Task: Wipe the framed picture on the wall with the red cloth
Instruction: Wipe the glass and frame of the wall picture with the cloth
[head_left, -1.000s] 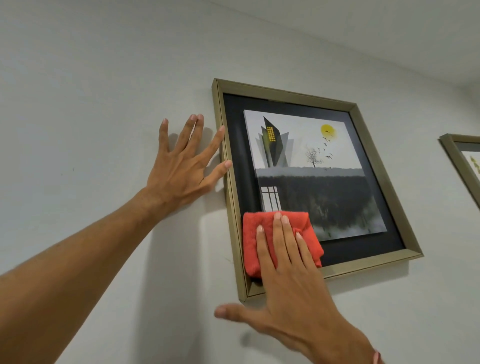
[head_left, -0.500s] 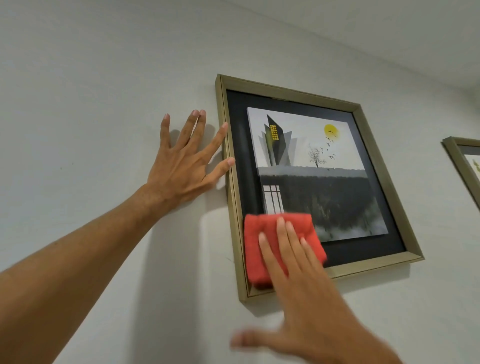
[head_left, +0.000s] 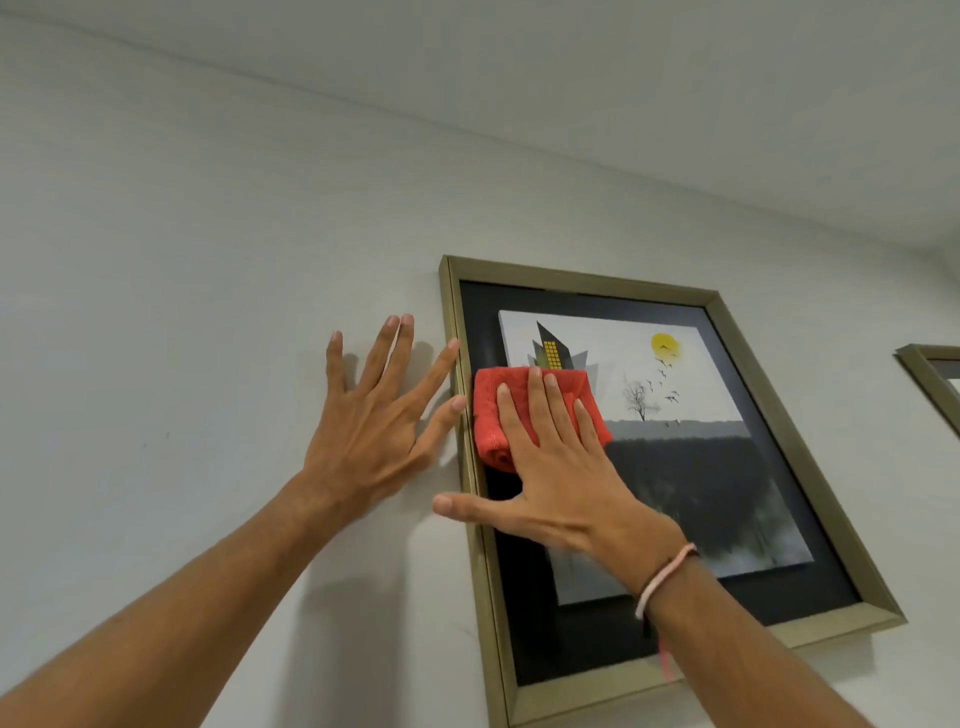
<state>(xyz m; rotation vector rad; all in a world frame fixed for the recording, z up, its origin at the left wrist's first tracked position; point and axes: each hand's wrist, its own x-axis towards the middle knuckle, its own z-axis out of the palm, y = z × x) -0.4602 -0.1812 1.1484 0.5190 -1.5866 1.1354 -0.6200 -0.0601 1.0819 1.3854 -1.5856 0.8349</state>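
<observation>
The framed picture (head_left: 727, 467) hangs on the white wall in a gold frame, with a black mat around a print of a building, a tree, birds and a yellow sun. A folded red cloth (head_left: 498, 415) lies flat against the picture's upper left part. My right hand (head_left: 561, 478) presses on the cloth with straight fingers, thumb stretched left across the frame's left edge. My left hand (head_left: 374, 431) rests flat on the wall with fingers spread, its index finger and thumb touching the frame's left edge.
A second gold-framed picture (head_left: 930, 384) shows partly at the right edge. The ceiling line runs above. White wall stretches to the left of the frame.
My right hand has slid the red cloth up from the picture's lower left corner to its upper left part. The left hand has stayed on the wall by the frame.
</observation>
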